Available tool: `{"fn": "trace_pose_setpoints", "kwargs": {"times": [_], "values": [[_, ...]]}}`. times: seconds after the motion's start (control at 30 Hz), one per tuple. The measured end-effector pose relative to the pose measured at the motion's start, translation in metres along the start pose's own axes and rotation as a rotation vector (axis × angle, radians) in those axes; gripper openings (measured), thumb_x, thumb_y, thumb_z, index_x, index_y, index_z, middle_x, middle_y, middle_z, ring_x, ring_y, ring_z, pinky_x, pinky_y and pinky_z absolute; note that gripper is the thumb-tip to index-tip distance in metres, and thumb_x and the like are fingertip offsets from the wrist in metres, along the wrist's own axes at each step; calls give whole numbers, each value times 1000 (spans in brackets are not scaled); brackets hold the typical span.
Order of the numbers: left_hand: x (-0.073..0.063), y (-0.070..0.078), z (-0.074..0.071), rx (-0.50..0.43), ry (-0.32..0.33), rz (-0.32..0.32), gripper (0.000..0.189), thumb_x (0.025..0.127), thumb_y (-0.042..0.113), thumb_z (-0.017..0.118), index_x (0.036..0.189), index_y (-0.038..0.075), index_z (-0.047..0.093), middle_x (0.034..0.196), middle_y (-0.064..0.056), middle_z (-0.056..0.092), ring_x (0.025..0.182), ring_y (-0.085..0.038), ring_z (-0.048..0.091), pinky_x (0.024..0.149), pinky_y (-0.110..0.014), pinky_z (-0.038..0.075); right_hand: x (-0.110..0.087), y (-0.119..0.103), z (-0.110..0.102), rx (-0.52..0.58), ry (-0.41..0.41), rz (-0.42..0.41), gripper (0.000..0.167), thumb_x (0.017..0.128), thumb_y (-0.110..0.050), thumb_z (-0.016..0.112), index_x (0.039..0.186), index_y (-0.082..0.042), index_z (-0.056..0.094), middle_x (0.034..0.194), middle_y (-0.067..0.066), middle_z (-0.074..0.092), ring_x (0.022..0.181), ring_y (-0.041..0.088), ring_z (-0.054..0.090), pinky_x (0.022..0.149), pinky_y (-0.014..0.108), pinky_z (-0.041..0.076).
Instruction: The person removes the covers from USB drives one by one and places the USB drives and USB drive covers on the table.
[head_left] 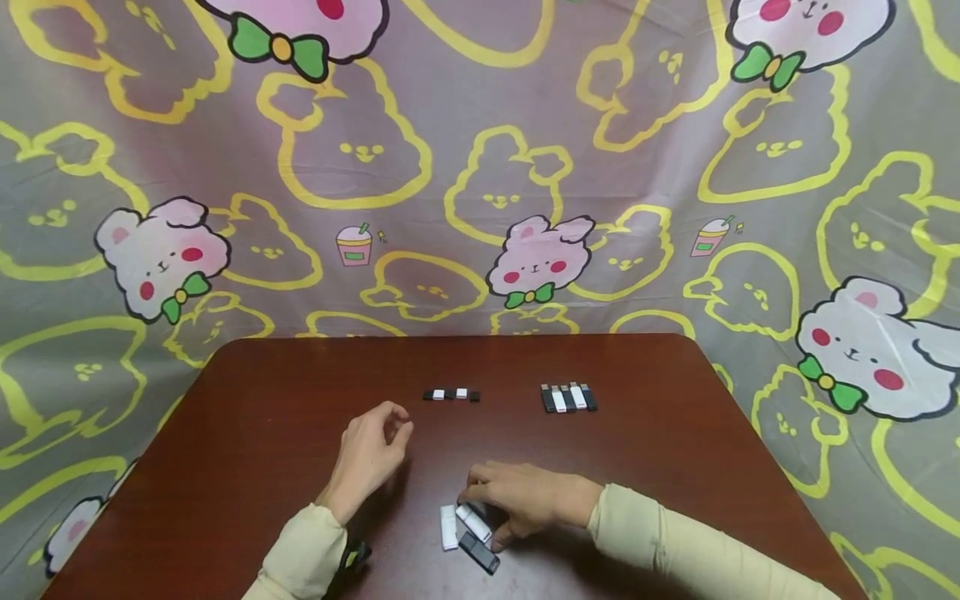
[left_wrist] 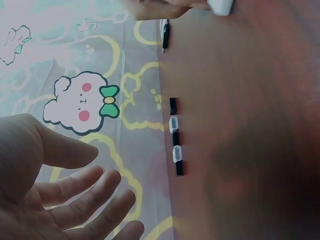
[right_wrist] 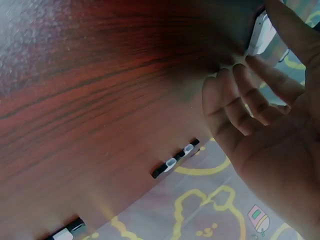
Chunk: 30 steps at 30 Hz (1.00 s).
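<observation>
My right hand (head_left: pixel 521 497) is over a small group of USB sticks near the table's front. Its thumb and index finger pinch a white USB stick (head_left: pixel 474 523) near its two ends, also glimpsed between them in the right wrist view. Another white USB stick (head_left: pixel 448 527) lies just left of it, and a black USB stick (head_left: pixel 478 552) lies in front. My left hand (head_left: pixel 369 454) hovers over the table to the left, fingers loosely curved and holding nothing; the left wrist view shows its empty palm.
Black and white USB caps (head_left: pixel 451 395) stand in a row at the back middle of the brown table (head_left: pixel 300 392). Right of them, several uncapped USB sticks (head_left: pixel 568 398) lie side by side. A patterned cloth (head_left: pixel 420 192) hangs behind the table.
</observation>
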<state>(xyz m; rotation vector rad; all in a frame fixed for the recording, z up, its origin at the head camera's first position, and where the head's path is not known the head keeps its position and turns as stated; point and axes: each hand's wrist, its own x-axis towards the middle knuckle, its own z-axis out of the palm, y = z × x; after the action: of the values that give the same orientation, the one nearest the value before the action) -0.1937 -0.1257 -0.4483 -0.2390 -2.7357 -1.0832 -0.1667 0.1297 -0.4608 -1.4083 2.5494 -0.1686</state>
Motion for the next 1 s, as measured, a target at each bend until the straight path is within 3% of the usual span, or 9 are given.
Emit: {"fn": "trace_pose_setpoints", "kwargs": {"times": [0.27, 0.4, 0.5, 0.73, 1.0], "values": [[-9, -3, 3, 7, -33, -25, 8, 92, 14, 72, 100, 12, 71, 82, 0, 69, 71, -9, 58, 68, -28, 47, 0, 2, 6, -127, 89, -84, 48, 81, -51, 81, 118, -23, 67, 110, -13, 61, 96, -1, 54, 72, 13, 46], [-9, 0, 5, -11, -50, -17, 9, 92, 14, 72, 101, 11, 71, 82, 1, 69, 71, -9, 57, 68, -27, 47, -3, 6, 10, -200, 176, -105, 48, 86, -55, 75, 115, -19, 65, 106, -10, 59, 90, 0, 55, 73, 15, 50], [-9, 5, 7, -28, -67, -2, 11, 92, 14, 73, 103, 11, 71, 83, 2, 68, 72, -9, 57, 70, -26, 47, -5, 11, 9, -194, 250, -92, 49, 89, -53, 72, 118, -15, 63, 106, -7, 57, 88, 2, 53, 75, 18, 51], [-2, 29, 9, -141, -112, 50, 7, 93, 16, 73, 100, 15, 71, 83, 4, 70, 73, -8, 59, 67, -22, 48, -8, 25, -15, -191, 422, -13, 53, 92, -46, 72, 127, -8, 61, 114, -1, 58, 96, 8, 58, 80, 24, 55], [12, 58, 12, -286, -195, 79, 10, 96, 18, 70, 105, 12, 71, 88, -1, 72, 74, -9, 61, 69, -24, 50, -11, 29, -51, -154, 539, 65, 57, 86, -38, 82, 129, -9, 60, 117, 2, 60, 100, 11, 59, 86, 25, 57]]}}
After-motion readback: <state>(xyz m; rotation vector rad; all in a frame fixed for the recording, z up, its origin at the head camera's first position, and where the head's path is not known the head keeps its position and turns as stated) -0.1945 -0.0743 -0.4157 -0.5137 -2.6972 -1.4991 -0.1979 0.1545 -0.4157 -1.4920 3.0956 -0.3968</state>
